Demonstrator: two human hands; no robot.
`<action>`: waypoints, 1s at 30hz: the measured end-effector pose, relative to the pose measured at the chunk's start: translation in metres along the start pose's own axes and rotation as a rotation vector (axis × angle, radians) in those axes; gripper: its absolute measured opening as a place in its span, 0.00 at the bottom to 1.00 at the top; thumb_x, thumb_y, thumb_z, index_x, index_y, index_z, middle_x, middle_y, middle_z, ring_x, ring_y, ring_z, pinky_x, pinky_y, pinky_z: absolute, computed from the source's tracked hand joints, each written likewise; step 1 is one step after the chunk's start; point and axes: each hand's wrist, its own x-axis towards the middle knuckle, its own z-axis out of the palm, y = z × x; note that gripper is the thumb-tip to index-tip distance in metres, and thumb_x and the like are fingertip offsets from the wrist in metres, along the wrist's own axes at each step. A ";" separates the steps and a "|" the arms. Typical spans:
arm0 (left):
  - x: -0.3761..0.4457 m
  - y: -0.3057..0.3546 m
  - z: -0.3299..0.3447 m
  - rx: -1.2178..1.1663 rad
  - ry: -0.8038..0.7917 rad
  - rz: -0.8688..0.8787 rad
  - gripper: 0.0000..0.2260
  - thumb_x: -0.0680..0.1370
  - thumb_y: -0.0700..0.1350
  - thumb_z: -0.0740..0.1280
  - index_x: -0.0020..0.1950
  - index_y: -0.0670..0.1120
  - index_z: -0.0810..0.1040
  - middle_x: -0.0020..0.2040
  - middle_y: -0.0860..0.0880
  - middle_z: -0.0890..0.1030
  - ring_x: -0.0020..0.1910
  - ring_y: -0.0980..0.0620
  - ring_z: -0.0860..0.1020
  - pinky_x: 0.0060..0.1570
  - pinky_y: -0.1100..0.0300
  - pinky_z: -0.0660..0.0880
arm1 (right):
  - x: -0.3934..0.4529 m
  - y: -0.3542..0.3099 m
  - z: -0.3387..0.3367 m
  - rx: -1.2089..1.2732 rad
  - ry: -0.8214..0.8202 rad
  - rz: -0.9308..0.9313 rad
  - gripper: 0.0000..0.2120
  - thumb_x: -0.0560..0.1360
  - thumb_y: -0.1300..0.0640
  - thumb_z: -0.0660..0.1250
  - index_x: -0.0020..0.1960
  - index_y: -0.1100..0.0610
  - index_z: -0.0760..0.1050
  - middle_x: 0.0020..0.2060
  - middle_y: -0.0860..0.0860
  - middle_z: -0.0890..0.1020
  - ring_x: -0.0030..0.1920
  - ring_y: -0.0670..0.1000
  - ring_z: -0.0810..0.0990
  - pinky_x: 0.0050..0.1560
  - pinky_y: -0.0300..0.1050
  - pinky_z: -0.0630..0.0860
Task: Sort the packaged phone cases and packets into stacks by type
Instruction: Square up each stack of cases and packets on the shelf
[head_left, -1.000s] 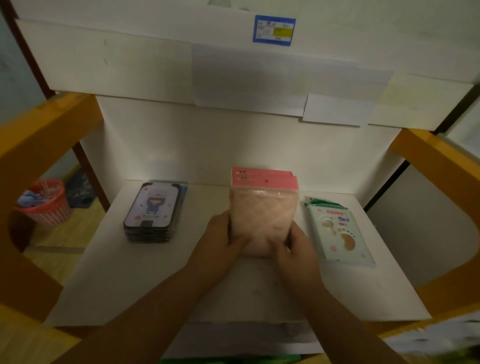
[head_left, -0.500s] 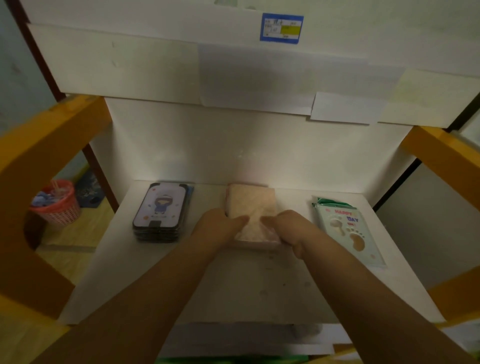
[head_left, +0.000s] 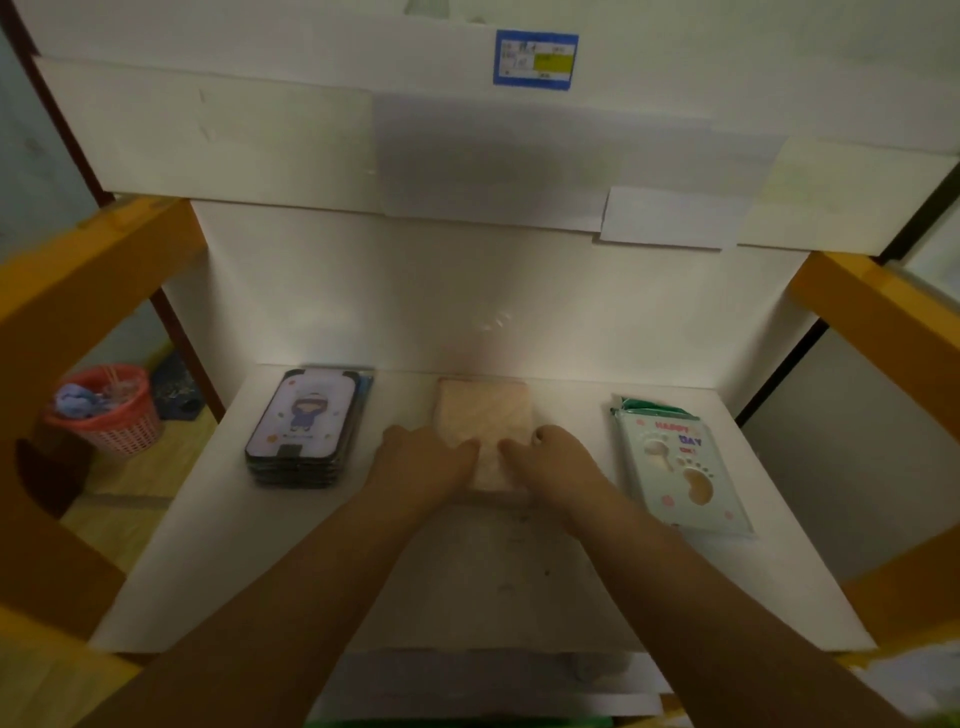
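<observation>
A stack of pink packets (head_left: 485, 415) lies flat at the middle back of the white shelf (head_left: 467, 582). My left hand (head_left: 423, 462) grips its near left edge and my right hand (head_left: 553, 460) grips its near right edge, thumbs on top. To the left sits a stack of dark phone cases (head_left: 304, 428) with a cartoon girl on the top one. At the right lies a pale green "HAPPY DAY" packet stack (head_left: 680, 467) with a footprint design.
Yellow frame beams (head_left: 88, 275) flank the shelf on both sides. A red basket (head_left: 106, 413) stands on the floor at the left. The white back wall (head_left: 467, 291) rises right behind the stacks. A blue and yellow label (head_left: 536, 60) is stuck above.
The pink packets were tilted up in both hands with their pink header showing; they now lie flat on the shelf, farther back, with both hands still on their near edge.
</observation>
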 end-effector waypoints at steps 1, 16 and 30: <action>-0.004 -0.001 0.002 -0.007 0.023 -0.029 0.30 0.74 0.66 0.60 0.64 0.44 0.72 0.63 0.41 0.70 0.61 0.39 0.71 0.54 0.53 0.68 | -0.003 0.004 0.001 -0.009 0.020 -0.013 0.27 0.75 0.41 0.65 0.64 0.61 0.73 0.57 0.58 0.80 0.55 0.57 0.80 0.55 0.52 0.79; -0.074 0.085 0.048 -0.161 0.220 0.537 0.23 0.77 0.52 0.66 0.71 0.48 0.69 0.69 0.51 0.67 0.68 0.53 0.64 0.65 0.66 0.58 | -0.038 0.071 -0.087 -0.193 0.315 -0.420 0.26 0.78 0.48 0.65 0.73 0.56 0.69 0.69 0.52 0.73 0.69 0.52 0.69 0.69 0.44 0.64; -0.086 0.169 0.107 -0.651 -0.246 0.129 0.14 0.78 0.45 0.64 0.64 0.49 0.75 0.56 0.50 0.80 0.52 0.54 0.76 0.41 0.64 0.70 | -0.026 0.164 -0.143 0.171 0.096 -0.096 0.19 0.79 0.51 0.66 0.69 0.52 0.71 0.62 0.51 0.79 0.59 0.49 0.77 0.46 0.36 0.74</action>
